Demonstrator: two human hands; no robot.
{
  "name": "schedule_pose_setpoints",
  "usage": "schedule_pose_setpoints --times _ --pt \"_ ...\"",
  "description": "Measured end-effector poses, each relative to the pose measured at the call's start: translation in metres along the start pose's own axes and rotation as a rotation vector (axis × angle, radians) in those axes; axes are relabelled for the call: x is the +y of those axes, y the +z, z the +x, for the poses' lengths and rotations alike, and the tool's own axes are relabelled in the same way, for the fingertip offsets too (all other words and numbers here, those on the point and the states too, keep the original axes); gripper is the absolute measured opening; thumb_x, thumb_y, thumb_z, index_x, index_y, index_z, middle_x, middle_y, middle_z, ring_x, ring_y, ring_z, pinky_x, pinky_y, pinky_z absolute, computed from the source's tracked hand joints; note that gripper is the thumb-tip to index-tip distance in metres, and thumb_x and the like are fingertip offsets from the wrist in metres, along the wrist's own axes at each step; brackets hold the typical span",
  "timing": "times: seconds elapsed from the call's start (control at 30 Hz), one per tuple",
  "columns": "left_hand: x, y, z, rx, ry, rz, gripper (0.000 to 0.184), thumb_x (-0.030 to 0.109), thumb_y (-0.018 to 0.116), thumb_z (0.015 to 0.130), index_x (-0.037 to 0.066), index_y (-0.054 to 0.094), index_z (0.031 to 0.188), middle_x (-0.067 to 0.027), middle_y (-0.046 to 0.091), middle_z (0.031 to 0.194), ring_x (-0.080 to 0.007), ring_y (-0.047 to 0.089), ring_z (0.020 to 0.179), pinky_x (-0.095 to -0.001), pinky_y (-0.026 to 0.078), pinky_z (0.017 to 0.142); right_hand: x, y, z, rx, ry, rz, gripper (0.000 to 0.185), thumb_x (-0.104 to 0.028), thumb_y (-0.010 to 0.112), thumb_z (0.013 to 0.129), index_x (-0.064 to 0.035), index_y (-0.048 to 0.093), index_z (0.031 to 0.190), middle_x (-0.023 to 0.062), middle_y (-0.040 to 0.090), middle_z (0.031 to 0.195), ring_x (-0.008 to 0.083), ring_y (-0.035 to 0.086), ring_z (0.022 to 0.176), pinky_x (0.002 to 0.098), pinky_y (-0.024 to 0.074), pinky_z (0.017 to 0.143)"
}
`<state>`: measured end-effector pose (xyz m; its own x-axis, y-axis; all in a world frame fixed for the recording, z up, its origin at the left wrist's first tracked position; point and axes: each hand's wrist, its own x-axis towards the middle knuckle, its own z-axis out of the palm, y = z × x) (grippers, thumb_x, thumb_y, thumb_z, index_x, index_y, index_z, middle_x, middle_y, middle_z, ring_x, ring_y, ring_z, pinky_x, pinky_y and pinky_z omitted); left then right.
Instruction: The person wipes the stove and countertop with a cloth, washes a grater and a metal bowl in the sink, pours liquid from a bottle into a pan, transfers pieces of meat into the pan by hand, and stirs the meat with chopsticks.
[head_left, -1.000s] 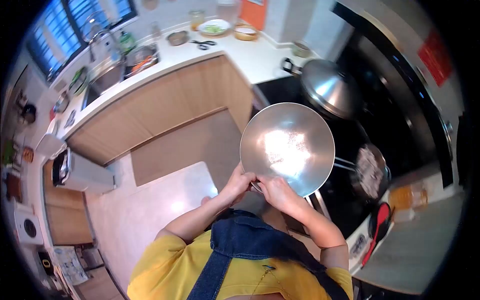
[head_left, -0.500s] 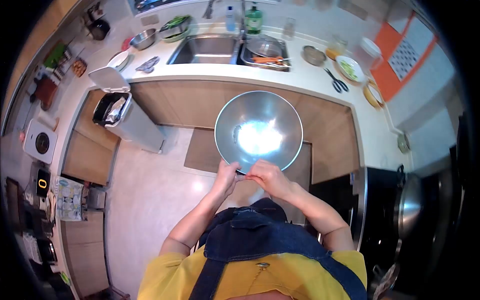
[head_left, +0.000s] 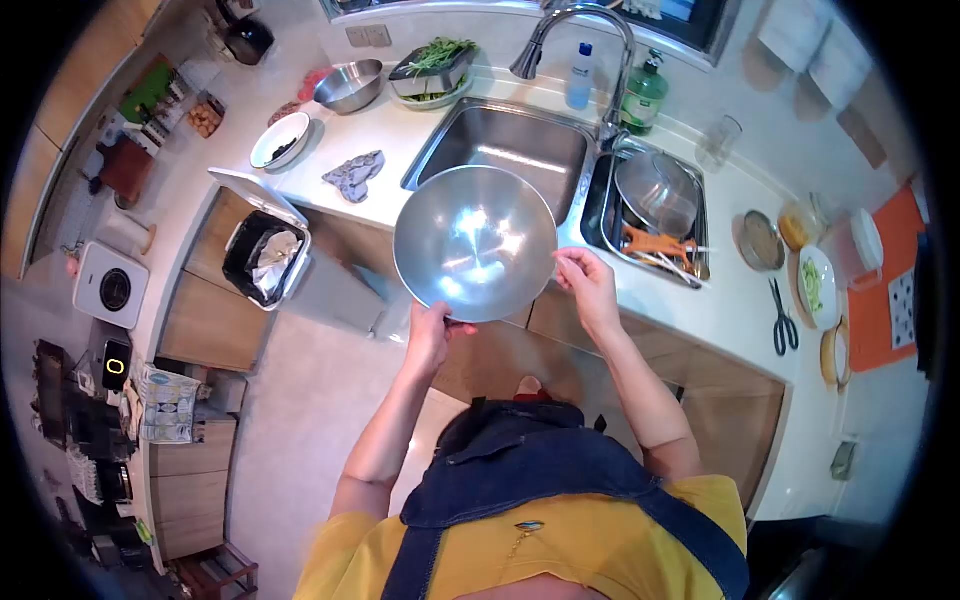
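A large stainless steel mixing bowl is held up in front of me, overlapping the front edge of the sink. Its inside faces me and shows bright reflections. My left hand is closed on the near left part of the rim, thumb pointing along it. On the right side, the fingers of my right hand pinch the rim. Close beyond the right hand is the smaller basin, which holds a clear lid or bowl and an orange-handled tool.
A faucet arches over the sink. Left of it lie a grey cloth, a white bowl and a metal bowl. An open trash bin stands at the left. Scissors and a plate of greens are at the right.
My hands have moved up with the bowl, from over the floor to the sink's edge. They have spread from close together to the bowl's left and right. The view has turned.
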<state>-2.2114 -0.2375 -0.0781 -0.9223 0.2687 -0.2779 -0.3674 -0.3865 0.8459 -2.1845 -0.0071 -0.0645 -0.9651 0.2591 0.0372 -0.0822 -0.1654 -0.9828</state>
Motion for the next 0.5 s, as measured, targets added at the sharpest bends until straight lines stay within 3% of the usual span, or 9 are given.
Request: schedule_pose_setpoints --times 0.23,0.43,0.47,0.5 --pt "0.023 0.005 0.165 0.037 -0.117 0.116 0.027 0.003 0.038 0.074 -0.012 0.045 0.096 -0.0174 0.059 0.071 -0.0230 0.060 0.055 -0.0305 0.052 0.045 0.020 0.018 0.132 0.050 0.073 0.110 0.011 -0.009 0.051 0.087 -0.0002 0.057 0.092 0.0025 0.055 0.069 0.0076 0.049 0.058 0.0198 0.0385 0.053" --pt "-0.001 -0.009 0.332 -0.001 -0.262 0.287 0.030 -0.004 0.038 0.072 -0.012 0.041 0.101 -0.0209 0.057 0.073 -0.0251 0.058 0.049 -0.0334 0.051 0.039 0.058 0.010 0.193 0.255 0.136 0.002 0.013 -0.008 0.048 0.088 -0.0013 0.056 0.095 0.0032 0.057 0.070 0.0086 0.052 0.061 0.0200 0.0402 0.055" --pt "-0.024 -0.017 0.365 0.107 -0.255 0.365 0.030 -0.007 0.039 0.071 -0.012 0.042 0.101 -0.0231 0.057 0.075 -0.0284 0.060 0.051 -0.0355 0.051 0.038 0.068 0.010 0.201 0.289 0.158 -0.006 0.013 -0.007 0.047 0.088 -0.0020 0.056 0.096 0.0030 0.058 0.070 0.0086 0.052 0.060 0.0200 0.0404 0.055" --pt "-0.030 -0.024 0.382 0.037 -0.325 0.336 0.033 -0.006 0.041 0.071 -0.012 0.041 0.104 -0.0253 0.056 0.082 -0.0319 0.061 0.052 -0.0367 0.052 0.037 0.075 0.010 0.209 0.288 0.197 -0.050 0.013 -0.005 0.048 0.087 -0.0023 0.057 0.096 0.0030 0.058 0.070 0.0086 0.052 0.060 0.0200 0.0407 0.055"
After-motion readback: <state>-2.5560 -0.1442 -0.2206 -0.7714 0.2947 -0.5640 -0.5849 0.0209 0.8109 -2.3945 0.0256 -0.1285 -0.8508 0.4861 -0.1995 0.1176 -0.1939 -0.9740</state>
